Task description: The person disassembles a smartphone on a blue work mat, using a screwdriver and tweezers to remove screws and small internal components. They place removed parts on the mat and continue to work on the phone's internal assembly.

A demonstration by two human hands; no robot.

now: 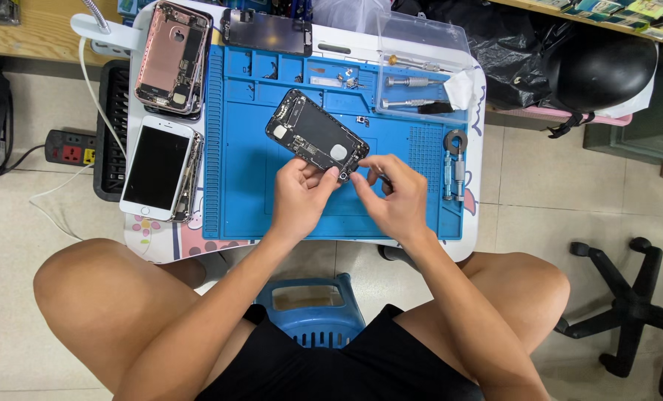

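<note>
Left hand (301, 199) pinches the opened black phone (316, 135); right hand (397, 200) curls, its grip unclear

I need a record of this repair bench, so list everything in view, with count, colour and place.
Opened phone body: 1, black, middle of the mat, tilted.
Work mat: 1, blue, covering the small table.
Opened phone shell: 1, rose gold, top left.
Phone with white front: 1, left of the mat.
Screen panel: 1, black, top edge.
Clear tray: 1, top right, holding screwdrivers.
Screwdrivers on mat: 2, silver, right edge.
Power strip: 1, black, floor at left.
Stool: 1, blue, between the knees.
Helmet: 1, black, top right.
Chair base: 1, black, right.
Left hand: holding the phone body's lower edge.
Right hand: pinched at its lower corner; any tool is too small to tell.
</note>
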